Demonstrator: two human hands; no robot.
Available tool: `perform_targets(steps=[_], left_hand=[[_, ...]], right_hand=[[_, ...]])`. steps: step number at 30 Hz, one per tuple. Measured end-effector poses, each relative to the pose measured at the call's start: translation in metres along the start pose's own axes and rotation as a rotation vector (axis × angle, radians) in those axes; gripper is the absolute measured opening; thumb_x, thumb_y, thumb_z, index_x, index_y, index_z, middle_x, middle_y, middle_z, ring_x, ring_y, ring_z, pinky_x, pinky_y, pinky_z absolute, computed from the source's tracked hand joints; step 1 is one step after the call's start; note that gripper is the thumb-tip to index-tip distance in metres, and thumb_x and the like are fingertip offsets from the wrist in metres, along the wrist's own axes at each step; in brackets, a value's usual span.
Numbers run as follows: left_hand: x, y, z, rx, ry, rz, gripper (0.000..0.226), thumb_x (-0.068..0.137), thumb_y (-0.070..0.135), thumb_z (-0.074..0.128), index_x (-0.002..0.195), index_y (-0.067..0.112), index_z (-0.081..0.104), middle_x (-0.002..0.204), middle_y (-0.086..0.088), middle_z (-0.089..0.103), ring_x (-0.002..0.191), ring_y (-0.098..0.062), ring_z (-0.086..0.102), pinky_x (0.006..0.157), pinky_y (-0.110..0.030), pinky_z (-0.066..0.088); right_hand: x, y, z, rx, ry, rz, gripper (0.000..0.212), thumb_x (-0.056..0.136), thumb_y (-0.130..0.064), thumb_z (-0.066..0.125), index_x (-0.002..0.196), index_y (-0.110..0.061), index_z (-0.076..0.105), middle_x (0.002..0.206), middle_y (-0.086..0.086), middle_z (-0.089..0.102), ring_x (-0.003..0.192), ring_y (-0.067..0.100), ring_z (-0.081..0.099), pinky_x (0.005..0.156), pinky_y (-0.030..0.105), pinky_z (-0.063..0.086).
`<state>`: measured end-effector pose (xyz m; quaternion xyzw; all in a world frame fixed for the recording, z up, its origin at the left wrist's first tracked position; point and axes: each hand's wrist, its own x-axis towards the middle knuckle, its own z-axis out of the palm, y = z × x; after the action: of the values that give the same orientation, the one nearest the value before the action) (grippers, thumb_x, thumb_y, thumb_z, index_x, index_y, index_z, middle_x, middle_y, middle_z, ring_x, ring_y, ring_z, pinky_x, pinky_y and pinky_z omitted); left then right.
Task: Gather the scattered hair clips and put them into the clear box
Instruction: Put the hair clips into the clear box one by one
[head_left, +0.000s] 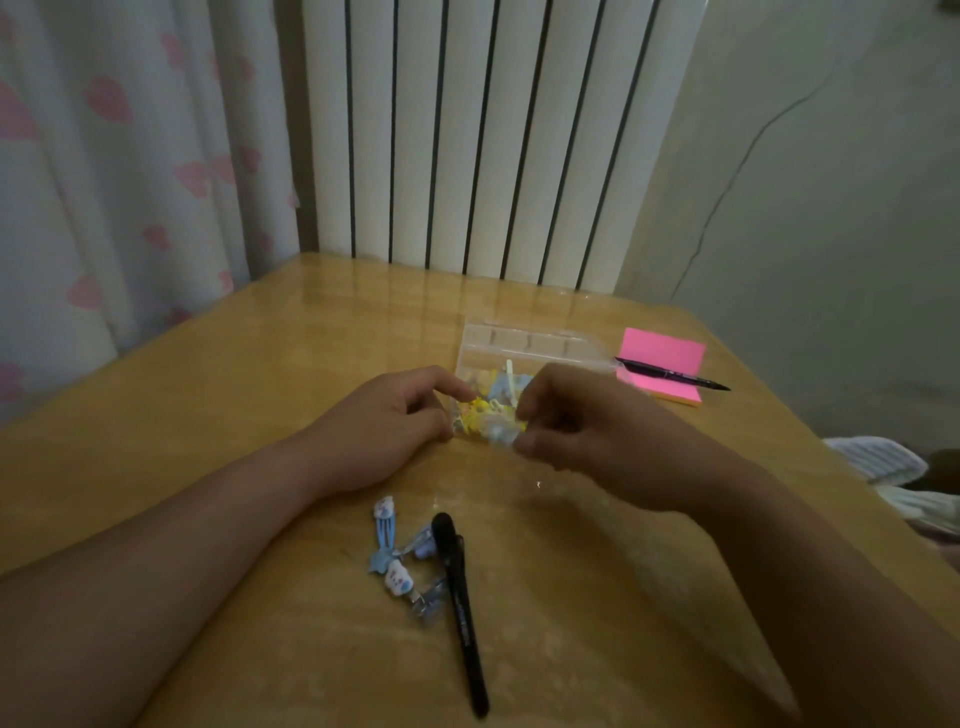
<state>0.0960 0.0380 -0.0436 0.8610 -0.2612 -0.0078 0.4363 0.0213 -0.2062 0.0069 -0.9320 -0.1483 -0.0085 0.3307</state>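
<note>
The clear box (519, 340) stands open at mid-table, with yellow and blue hair clips (493, 400) piled inside. My left hand (384, 426) grips the box's near left corner. My right hand (582, 431) is over the box's near right side, its fingers pinched on a small pale blue clip (501, 434). Near the front lie several loose clips: a blue snap clip with a white charm (384, 530), a white cartoon clip (399, 576), and a long black clip (460, 603).
A pink sticky-note pad (665, 366) with a black pen (672, 374) across it lies right of the box. A white radiator (467, 140) stands behind the wooden table (260, 364), a curtain at left. White cloth (883, 462) lies off the right edge.
</note>
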Motion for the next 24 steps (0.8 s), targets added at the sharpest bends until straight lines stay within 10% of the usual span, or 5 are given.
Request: perform_targets(steps=[7,12,24], left_hand=[[0.0,-0.001,0.0,0.01,-0.007,-0.002,0.03,0.103,0.02,0.062,0.122,0.042,0.07,0.093,0.006,0.076,0.094,-0.017,0.069,0.095,-0.047,0.054],[0.001,-0.003,0.001,-0.001,-0.005,0.001,0.03,0.103,0.018,0.062,0.122,0.04,0.07,0.092,0.004,0.076,0.095,-0.02,0.069,0.097,-0.05,0.053],[0.002,-0.005,0.003,-0.021,0.005,-0.001,0.031,0.101,0.018,0.063,0.119,0.042,0.071,0.094,0.001,0.075,0.093,-0.022,0.07,0.095,-0.052,0.055]], right_hand=[[0.005,0.038,-0.02,0.091,0.562,0.179,0.01,0.096,-0.021,0.075,0.094,-0.019,0.065,0.086,0.004,0.073,0.08,0.023,0.07,0.069,0.039,0.058],[0.01,0.049,-0.006,-0.086,0.53,0.177,0.011,0.093,-0.023,0.078,0.089,-0.023,0.068,0.082,-0.009,0.069,0.074,0.005,0.062,0.064,0.027,0.048],[0.023,0.046,0.009,-0.362,0.491,0.236,0.037,0.096,-0.06,0.063,0.078,-0.028,0.071,0.067,-0.013,0.068,0.068,0.011,0.066,0.088,0.054,0.056]])
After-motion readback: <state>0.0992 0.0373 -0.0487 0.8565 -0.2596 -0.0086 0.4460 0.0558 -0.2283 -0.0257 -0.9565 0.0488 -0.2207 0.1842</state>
